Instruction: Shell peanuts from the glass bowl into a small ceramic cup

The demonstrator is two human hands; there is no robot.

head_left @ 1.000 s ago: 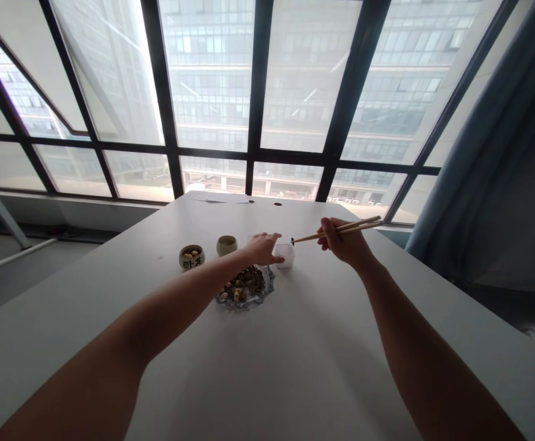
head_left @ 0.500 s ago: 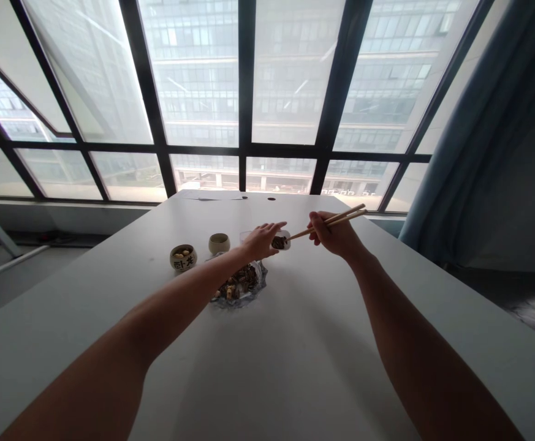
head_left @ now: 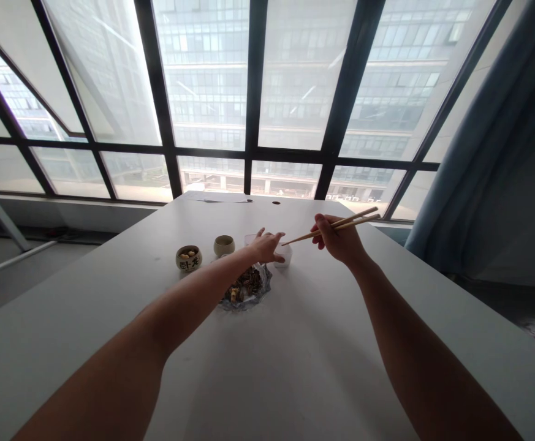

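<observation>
My right hand (head_left: 334, 237) is closed around a pair of wooden chopsticks (head_left: 347, 224), whose tips point left, just above a small clear plastic container (head_left: 285, 256). My left hand (head_left: 267, 247) has its thumb at the near side of this container and a finger at its far side, with other fingers raised. What lies in the container is mostly hidden. Under my left forearm sits a crumpled foil-like tray (head_left: 267, 285) heaped with dark striped pieces (head_left: 251, 280) and a few yellowish ones, partly covered by the arm.
Left of the tray stands a round cup (head_left: 189, 260) with dark lettering and light brown pieces inside. Another pale cup (head_left: 223, 246) is beside it. A clear plastic piece (head_left: 249, 239) shows behind my left hand. The white table (head_left: 258, 380) reaches toward large windows; a blue curtain (head_left: 460, 184) hangs right.
The plastic container has turned from tilted toward me to more upright, hiding its dark contents. My left hand has moved slightly down with it. The chopstick tips remain near it; the view has shifted a little.
</observation>
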